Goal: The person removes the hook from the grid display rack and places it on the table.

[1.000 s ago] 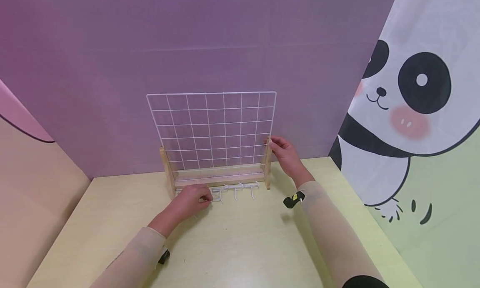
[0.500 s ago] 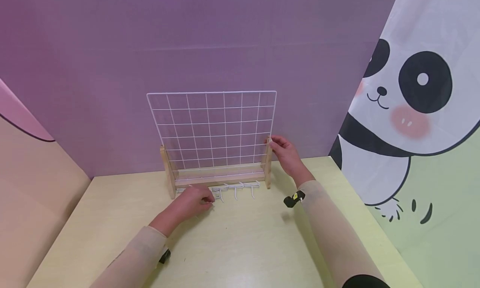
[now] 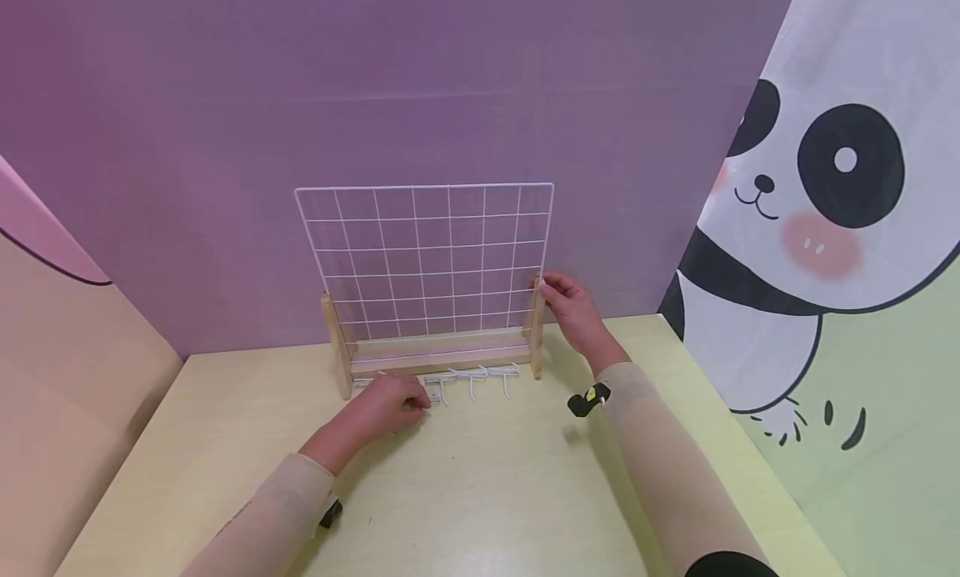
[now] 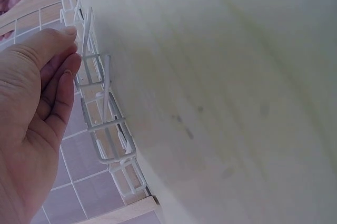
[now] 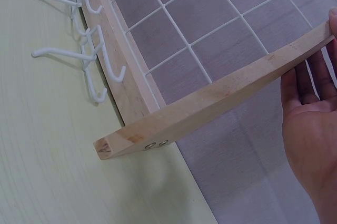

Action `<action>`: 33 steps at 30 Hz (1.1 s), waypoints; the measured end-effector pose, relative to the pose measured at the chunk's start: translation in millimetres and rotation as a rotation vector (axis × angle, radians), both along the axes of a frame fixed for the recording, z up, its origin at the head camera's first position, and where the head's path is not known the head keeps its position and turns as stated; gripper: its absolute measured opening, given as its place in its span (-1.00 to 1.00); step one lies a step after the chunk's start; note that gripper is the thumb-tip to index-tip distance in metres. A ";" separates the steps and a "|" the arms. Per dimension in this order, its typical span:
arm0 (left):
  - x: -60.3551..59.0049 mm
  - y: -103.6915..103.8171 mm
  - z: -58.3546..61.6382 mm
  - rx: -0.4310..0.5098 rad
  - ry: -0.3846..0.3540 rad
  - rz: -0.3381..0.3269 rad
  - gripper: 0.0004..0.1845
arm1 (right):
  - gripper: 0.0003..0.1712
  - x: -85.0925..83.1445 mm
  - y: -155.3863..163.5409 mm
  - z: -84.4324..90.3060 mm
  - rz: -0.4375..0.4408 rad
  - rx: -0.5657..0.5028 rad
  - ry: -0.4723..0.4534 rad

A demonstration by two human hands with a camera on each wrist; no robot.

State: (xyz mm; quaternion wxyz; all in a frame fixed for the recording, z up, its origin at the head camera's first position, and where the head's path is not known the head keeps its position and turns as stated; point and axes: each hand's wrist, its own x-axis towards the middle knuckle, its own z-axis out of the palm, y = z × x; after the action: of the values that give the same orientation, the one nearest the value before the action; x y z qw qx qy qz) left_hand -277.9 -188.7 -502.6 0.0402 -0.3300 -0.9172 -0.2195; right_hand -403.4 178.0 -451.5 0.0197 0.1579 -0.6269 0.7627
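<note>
A white wire grid (image 3: pixel 427 252) stands upright in a wooden stand (image 3: pixel 438 356) at the back of the pale yellow table (image 3: pixel 487 494). Several white wire hooks (image 3: pixel 476 377) lie in a row on the table in front of the stand's base. My left hand (image 3: pixel 420 400) rests on the left end of that row. In the left wrist view its fingertips (image 4: pixel 68 34) pinch one hook beside the other hooks (image 4: pixel 108 124). My right hand (image 3: pixel 546 289) grips the top of the stand's right post (image 3: pixel 536 335). In the right wrist view its thumb and fingers hold the post (image 5: pixel 221 100).
A purple wall (image 3: pixel 450 77) rises directly behind the stand. A panda-print panel (image 3: pixel 825 210) closes the right side and a tan panel (image 3: pixel 67 377) the left. Bare tabletop lies between my forearms and toward the front edge.
</note>
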 end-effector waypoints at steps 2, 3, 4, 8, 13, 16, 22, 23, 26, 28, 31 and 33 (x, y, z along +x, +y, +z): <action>0.3 0.0 0.1 0.004 0.001 -0.004 -0.88 | -0.75 0.6 0.2 0.2 -0.001 0.000 0.001; 0.3 0.1 0.0 0.007 0.000 -0.005 -0.88 | -0.76 1.0 0.3 0.5 -0.001 -0.003 0.001; 0.5 0.0 0.1 0.010 -0.002 -0.005 -0.88 | -0.77 1.4 0.1 1.0 -0.003 -0.005 0.000; 0.6 0.0 0.2 0.019 -0.009 -0.004 -0.88 | -0.76 2.8 -0.1 2.2 -0.012 0.008 0.000; 1.5 0.0 1.2 0.029 -0.007 -0.004 -0.88 | -0.74 2.9 0.0 2.5 -0.015 0.015 0.000; 2.8 0.1 2.2 0.044 -0.017 0.008 -0.89 | -0.73 2.6 0.4 2.4 -0.012 0.018 -0.002; 5.2 -1.7 4.1 0.077 -0.028 0.041 -0.88 | -0.71 1.8 2.9 3.5 -0.008 0.075 0.000; 5.8 -2.3 4.9 0.079 -0.028 0.047 -0.88 | -0.69 1.5 3.5 3.7 -0.007 0.084 0.003; 7.4 -5.0 9.0 0.086 -0.045 0.077 -0.88 | -0.63 0.3 5.2 5.1 -0.004 0.110 0.010; 8.1 -7.1 11.6 0.092 -0.047 0.088 -0.88 | -0.58 0.0 5.9 6.3 -0.003 0.121 0.017; 7.6 -10.8 13.6 0.102 -0.052 0.102 -0.89 | -0.55 0.5 6.9 8.3 -0.002 0.142 0.029; 7.5 -13.6 14.0 0.105 -0.044 0.113 -0.89 | -0.55 1.6 8.0 10.0 -0.005 0.163 0.034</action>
State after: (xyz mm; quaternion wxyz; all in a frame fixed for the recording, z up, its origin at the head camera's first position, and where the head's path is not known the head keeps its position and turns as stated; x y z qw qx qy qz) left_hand -270.4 -202.3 -488.6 0.0494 -0.2701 -0.9223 -0.2718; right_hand -401.8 185.9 -441.5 0.0196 0.1702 -0.6869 0.7063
